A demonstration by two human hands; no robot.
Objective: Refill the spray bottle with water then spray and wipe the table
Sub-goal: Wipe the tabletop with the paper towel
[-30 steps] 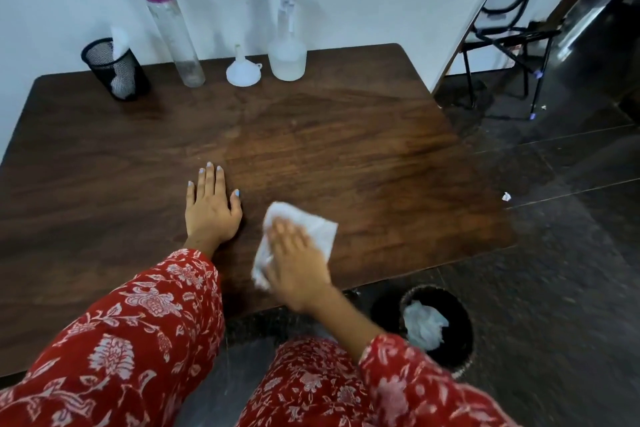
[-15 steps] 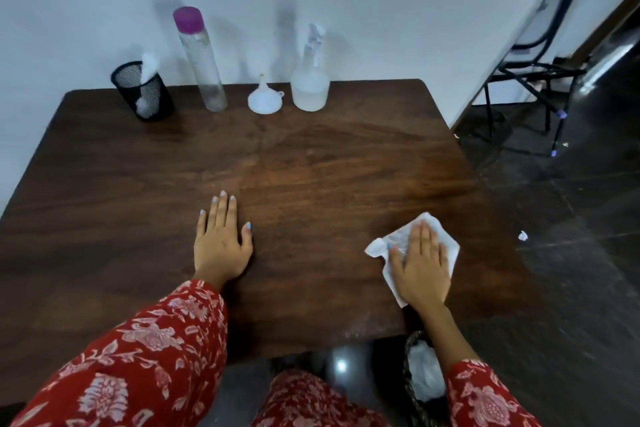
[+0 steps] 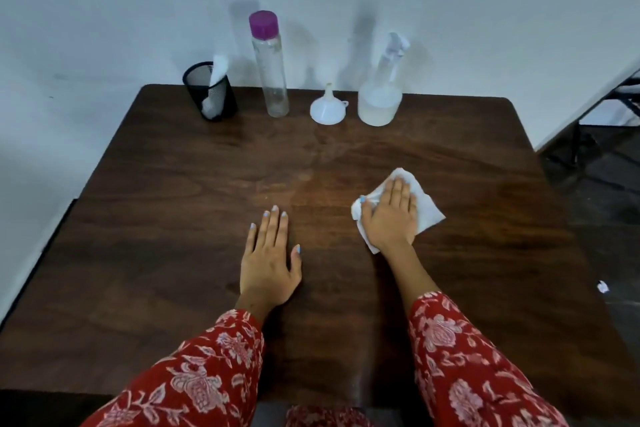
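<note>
Your bottle (image 3: pixel 380 99) looks refilled and set aside; your flat right hand (image 3: pixel 389 215) presses the tissue (image 3: pixel 425 210) mid-wipe, left hand (image 3: pixel 268 260) resting flat.

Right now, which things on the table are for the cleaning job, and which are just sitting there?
For the job: spray bottle, water bottle, funnel, tissue under the right hand, table.

Just there: mesh cup with a spare tissue, paper scrap on the floor, left hand resting flat.
</note>
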